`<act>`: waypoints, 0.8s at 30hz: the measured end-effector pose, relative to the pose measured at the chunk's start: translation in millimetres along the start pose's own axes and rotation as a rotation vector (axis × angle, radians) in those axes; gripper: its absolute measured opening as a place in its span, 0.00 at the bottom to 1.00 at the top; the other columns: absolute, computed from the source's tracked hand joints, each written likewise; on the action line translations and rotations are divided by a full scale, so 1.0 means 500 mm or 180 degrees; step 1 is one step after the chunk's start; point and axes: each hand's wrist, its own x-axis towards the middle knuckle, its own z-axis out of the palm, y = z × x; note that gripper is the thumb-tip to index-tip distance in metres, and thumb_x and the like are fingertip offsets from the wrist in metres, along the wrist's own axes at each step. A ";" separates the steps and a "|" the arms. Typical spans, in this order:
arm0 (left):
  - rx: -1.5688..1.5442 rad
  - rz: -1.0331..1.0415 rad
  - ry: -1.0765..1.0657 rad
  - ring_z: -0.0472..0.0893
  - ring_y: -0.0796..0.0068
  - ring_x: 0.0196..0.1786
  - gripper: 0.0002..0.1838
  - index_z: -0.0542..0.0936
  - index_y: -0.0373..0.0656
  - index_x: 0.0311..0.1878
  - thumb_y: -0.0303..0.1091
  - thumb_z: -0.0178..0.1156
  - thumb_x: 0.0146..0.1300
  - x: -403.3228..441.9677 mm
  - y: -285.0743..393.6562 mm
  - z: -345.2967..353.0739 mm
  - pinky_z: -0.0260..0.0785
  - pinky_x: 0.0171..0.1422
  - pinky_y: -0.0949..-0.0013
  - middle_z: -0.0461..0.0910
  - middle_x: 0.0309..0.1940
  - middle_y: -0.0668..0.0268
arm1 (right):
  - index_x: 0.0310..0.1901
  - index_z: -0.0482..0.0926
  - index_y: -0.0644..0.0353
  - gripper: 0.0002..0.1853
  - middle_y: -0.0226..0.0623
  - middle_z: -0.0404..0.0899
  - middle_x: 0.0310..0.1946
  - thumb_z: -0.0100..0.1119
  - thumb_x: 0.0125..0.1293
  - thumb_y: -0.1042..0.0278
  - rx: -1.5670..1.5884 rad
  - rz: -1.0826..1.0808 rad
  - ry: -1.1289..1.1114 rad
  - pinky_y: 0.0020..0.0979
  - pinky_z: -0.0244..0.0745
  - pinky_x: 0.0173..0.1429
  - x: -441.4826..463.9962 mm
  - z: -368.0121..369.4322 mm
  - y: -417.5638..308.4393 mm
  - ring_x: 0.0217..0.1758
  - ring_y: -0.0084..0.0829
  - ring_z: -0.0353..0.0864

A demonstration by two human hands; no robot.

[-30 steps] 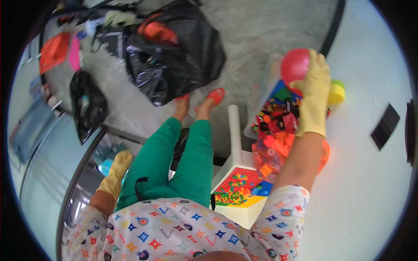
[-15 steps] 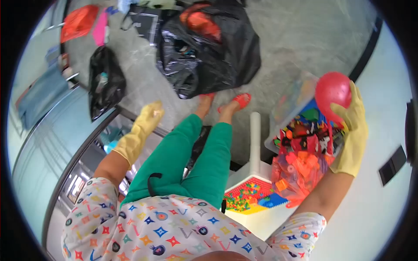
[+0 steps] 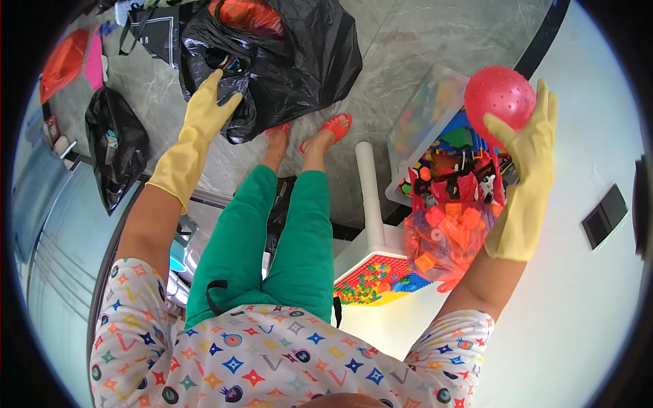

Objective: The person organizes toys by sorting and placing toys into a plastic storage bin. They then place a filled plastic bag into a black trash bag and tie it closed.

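Note:
Both my hands wear pale yellow rubber gloves. My right hand (image 3: pixel 527 153) cups a pink spiky ball (image 3: pixel 500 98), thumb across its lower left and fingers along its right side. Below the ball, a clear plastic bin (image 3: pixel 416 119) holds mixed toys, with a clear bag of orange blocks (image 3: pixel 449 238) at its near end. My left hand (image 3: pixel 207 112) reaches out with thumb and forefinger apart, at the opening of a large black plastic bag (image 3: pixel 306 61). Something small and colourful shows inside the bag. Whether the fingertips touch it I cannot tell.
A white table with a coloured brick top (image 3: pixel 377 282) stands below the bin, a white post (image 3: pixel 369 194) beside it. On the left lie a smaller black bag (image 3: pixel 115 146) and a red bag (image 3: pixel 64 64). A dark tote (image 3: pixel 156 37) stands at the back. My feet wear red sandals (image 3: pixel 337 128).
My left hand has stretched forward to the large black bag, and its fingers have spread. My right hand stays at the ball, its fingers straighter. The view has shifted.

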 end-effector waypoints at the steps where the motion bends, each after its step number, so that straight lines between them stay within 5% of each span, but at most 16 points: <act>1: 0.0048 0.0003 -0.0056 0.76 0.47 0.71 0.39 0.72 0.31 0.72 0.45 0.71 0.64 0.008 -0.006 0.006 0.67 0.75 0.57 0.77 0.67 0.41 | 0.81 0.59 0.55 0.64 0.58 0.59 0.80 0.87 0.41 0.54 -0.0090 0.0145 0.0037 0.44 0.65 0.81 0.009 0.013 -0.006 0.82 0.53 0.61; 6: -0.0080 0.0047 0.0009 0.77 0.47 0.70 0.38 0.72 0.32 0.72 0.44 0.71 0.64 0.000 -0.023 0.039 0.67 0.74 0.57 0.78 0.66 0.42 | 0.79 0.61 0.55 0.66 0.52 0.70 0.72 0.89 0.37 0.45 -0.0128 0.0169 -0.0101 0.44 0.71 0.76 0.073 0.104 0.083 0.76 0.53 0.69; 11: -0.0225 0.0054 -0.0114 0.79 0.47 0.68 0.36 0.73 0.34 0.71 0.43 0.71 0.65 -0.068 -0.025 0.025 0.70 0.72 0.58 0.80 0.64 0.42 | 0.73 0.68 0.53 0.56 0.43 0.77 0.62 0.88 0.41 0.46 -0.0344 -0.0054 0.0289 0.47 0.78 0.67 0.033 0.080 0.047 0.66 0.50 0.77; 14: -0.0108 0.0215 -0.0105 0.78 0.47 0.68 0.35 0.74 0.34 0.71 0.41 0.72 0.65 -0.116 -0.061 0.011 0.69 0.72 0.60 0.80 0.64 0.42 | 0.75 0.67 0.56 0.61 0.53 0.72 0.68 0.91 0.35 0.56 0.0300 0.0021 0.0609 0.47 0.74 0.72 -0.046 -0.026 -0.079 0.70 0.56 0.73; 16: -0.0028 -0.0009 -0.0396 0.78 0.47 0.69 0.35 0.73 0.32 0.71 0.41 0.71 0.65 -0.147 -0.064 -0.017 0.69 0.73 0.59 0.80 0.64 0.42 | 0.81 0.57 0.56 0.70 0.60 0.58 0.79 0.91 0.34 0.59 0.0549 -0.0019 0.1213 0.50 0.59 0.82 -0.123 -0.021 -0.114 0.81 0.64 0.58; 17: 0.0161 0.0082 -0.0399 0.77 0.46 0.70 0.36 0.73 0.31 0.71 0.42 0.71 0.66 -0.161 -0.083 -0.024 0.69 0.73 0.58 0.79 0.65 0.42 | 0.79 0.60 0.58 0.68 0.63 0.61 0.77 0.90 0.33 0.59 0.0793 -0.0086 0.1299 0.54 0.62 0.80 -0.166 -0.039 -0.138 0.79 0.65 0.60; 18: 0.0347 0.0171 -0.0381 0.77 0.46 0.70 0.36 0.73 0.31 0.71 0.42 0.71 0.66 -0.171 -0.104 -0.027 0.69 0.73 0.58 0.79 0.65 0.42 | 0.80 0.58 0.57 0.65 0.62 0.60 0.77 0.89 0.39 0.58 0.1074 -0.0230 0.1257 0.55 0.62 0.80 -0.204 -0.049 -0.144 0.79 0.64 0.61; 20: 0.0437 0.0218 -0.0442 0.77 0.45 0.70 0.36 0.73 0.31 0.71 0.43 0.71 0.66 -0.186 -0.125 -0.045 0.68 0.74 0.57 0.78 0.66 0.43 | 0.76 0.65 0.57 0.64 0.54 0.70 0.70 0.92 0.33 0.54 0.1380 -0.0126 0.1808 0.48 0.74 0.72 -0.269 -0.053 -0.144 0.71 0.56 0.72; 24: 0.0550 0.0469 -0.0423 0.77 0.45 0.69 0.37 0.73 0.31 0.71 0.43 0.70 0.65 -0.218 -0.062 -0.111 0.68 0.74 0.56 0.79 0.66 0.43 | 0.79 0.59 0.57 0.69 0.54 0.63 0.76 0.93 0.34 0.52 0.1469 0.0843 0.2416 0.49 0.66 0.78 -0.375 -0.097 -0.016 0.77 0.53 0.67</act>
